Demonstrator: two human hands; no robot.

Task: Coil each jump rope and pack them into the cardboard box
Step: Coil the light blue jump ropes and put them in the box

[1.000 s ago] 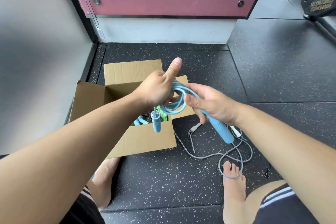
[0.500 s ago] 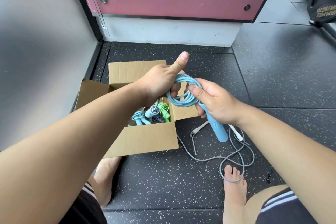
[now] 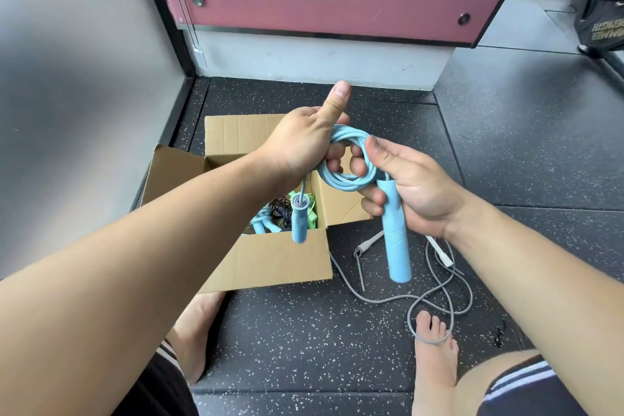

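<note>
Shift: right hand (image 3: pixel 415 186) has loosened since half a second ago, thumb now flat on the loops.
Left hand (image 3: pixel 304 145): fingers curled through the blue jump rope (image 3: pixel 347 176), thumb up.
Rope: held above the cardboard box (image 3: pixel 280 260), free handle (image 3: pixel 299 223) dangling.
Risk: coils may spring apart if the thumb lifts.

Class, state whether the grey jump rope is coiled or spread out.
Spread out: the grey jump rope lies in loose loops on the floor beside the box.

head view; worn high; faces forward-down; hands close
</note>
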